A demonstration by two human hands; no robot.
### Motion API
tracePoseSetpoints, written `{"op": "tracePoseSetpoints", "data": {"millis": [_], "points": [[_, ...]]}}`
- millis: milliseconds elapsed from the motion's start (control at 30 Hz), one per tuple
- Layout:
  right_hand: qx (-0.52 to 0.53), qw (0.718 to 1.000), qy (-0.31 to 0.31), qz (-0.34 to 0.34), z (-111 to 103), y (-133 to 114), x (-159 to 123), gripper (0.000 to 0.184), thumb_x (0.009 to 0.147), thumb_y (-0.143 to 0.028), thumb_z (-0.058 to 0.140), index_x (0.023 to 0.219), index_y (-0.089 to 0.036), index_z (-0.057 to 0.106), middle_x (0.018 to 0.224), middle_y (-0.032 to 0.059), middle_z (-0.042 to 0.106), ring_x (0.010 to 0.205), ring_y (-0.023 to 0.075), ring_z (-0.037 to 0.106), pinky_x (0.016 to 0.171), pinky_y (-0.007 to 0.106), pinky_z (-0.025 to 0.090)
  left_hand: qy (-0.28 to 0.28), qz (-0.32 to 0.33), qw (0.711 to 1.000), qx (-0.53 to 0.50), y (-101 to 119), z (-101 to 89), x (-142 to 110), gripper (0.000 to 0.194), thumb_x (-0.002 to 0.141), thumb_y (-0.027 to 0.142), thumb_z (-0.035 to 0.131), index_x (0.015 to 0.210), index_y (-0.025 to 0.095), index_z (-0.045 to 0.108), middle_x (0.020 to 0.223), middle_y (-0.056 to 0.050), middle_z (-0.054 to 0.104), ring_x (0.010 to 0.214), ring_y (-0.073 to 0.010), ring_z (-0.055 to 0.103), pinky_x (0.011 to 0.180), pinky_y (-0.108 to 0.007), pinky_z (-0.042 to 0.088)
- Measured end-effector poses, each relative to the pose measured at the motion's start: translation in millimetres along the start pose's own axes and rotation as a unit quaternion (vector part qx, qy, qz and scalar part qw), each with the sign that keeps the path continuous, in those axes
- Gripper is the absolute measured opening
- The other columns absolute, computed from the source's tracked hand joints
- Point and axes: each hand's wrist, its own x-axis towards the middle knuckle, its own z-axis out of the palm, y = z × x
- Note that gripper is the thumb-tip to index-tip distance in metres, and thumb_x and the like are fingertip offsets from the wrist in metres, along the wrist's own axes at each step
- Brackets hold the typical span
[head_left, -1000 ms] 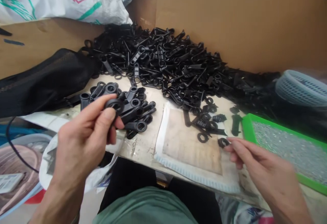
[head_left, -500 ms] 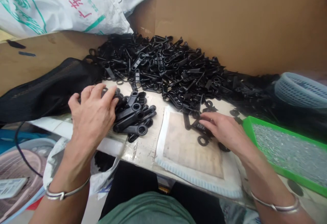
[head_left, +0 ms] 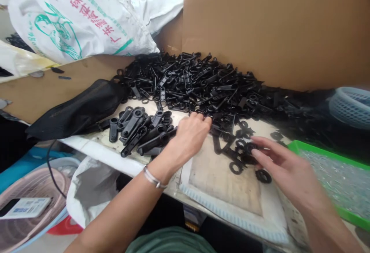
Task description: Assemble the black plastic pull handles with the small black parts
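- Remotely, left hand at black heap, grip I cannot tell
- Right hand pinches a black part
- Seemingly light, stiff: hold by edge

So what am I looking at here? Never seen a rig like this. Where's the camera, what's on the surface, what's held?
There's no machine: one person works bare-handed, seen from a camera on their head, looking forward and down. On the worktable is a large heap of black parts, with a smaller group of black arms in front, toward the left. A green tray of small clear pieces sits at right. The right hand pinches a small black part. The left hand reaches to the heap's front edge; its grip isn't visible.
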Motion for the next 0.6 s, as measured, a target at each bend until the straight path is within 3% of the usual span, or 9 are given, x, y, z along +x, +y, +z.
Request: {"op": "tracePoseSetpoints", "data": {"millis": [100,200,333,433,533,600], "points": [[0.021,1.0,0.001,0.004,0,-8,-11,0.039,0.075,-0.051,0.068,0.104,-0.025,0.075,0.1,0.0061,0.075,0.061,0.0163,0.066,0.057,0.03,0.059,-0.015,0.038,0.999,-0.009,7,14.1,18,0.028,0.094,0.003,0.043,0.109,0.016,0.063,0.113,-0.012,0.063,0.105,-0.0248,0.058,0.076,-0.032,0.049],[0.028,0.999,0.011,0.01,-2,-9,-20,0.037,0.075,-0.05,0.069,0.103,-0.026,0.075,0.1,0.0047,0.074,0.06,0.0161,0.066,0.059,0.031,0.061,-0.031,0.049,0.998,-0.016,5,17.2,18,0.025,0.093,0.001,0.043,0.1,0.011,0.064,0.107,-0.014,0.062,0.098,-0.0256,0.06,0.071,-0.031,0.049],[0.037,0.999,0.034,0.019,-6,-5,-29,0.037,0.073,-0.051,0.071,0.102,-0.029,0.076,0.101,0.003,0.075,0.064,0.0181,0.068,0.06,0.032,0.062,-0.038,0.06,0.997,-0.037,0,7.0,-11,0.025,0.092,0.0,0.041,0.098,0.013,0.061,0.105,-0.011,0.061,0.085,-0.0218,0.062,0.067,-0.03,0.048],[0.048,0.997,0.029,0.049,-5,-4,-32,0.039,0.071,-0.051,0.073,0.101,-0.028,0.077,0.086,0.0023,0.076,0.061,0.019,0.068,0.062,0.033,0.063,-0.038,0.038,0.997,-0.058,-4,2.4,-37,0.022,0.094,0.005,0.042,0.102,0.016,0.059,0.109,-0.01,0.061,0.079,-0.0198,0.064,0.068,-0.031,0.05],[0.068,0.994,0.007,0.083,3,-8,-34,0.043,0.071,-0.053,0.075,0.105,-0.026,0.077,0.078,0.0022,0.076,0.06,0.0202,0.071,0.068,0.034,0.064,-0.031,-0.005,0.99,-0.141,-9,4.7,-54,0.019,0.094,0.011,0.05,0.107,0.019,0.061,0.12,-0.011,0.062,0.094,-0.0241,0.069,0.083,-0.034,0.053],[0.091,0.992,-0.014,0.083,10,-11,-36,0.045,0.073,-0.053,0.074,0.109,-0.026,0.076,0.086,0.0035,0.078,0.064,0.0201,0.073,0.071,0.034,0.064,-0.004,-0.026,0.972,-0.235,-12,7.5,-59,0.02,0.092,0.018,0.059,0.111,0.02,0.063,0.134,-0.013,0.059,0.112,-0.0292,0.066,0.096,-0.038,0.052]]}}
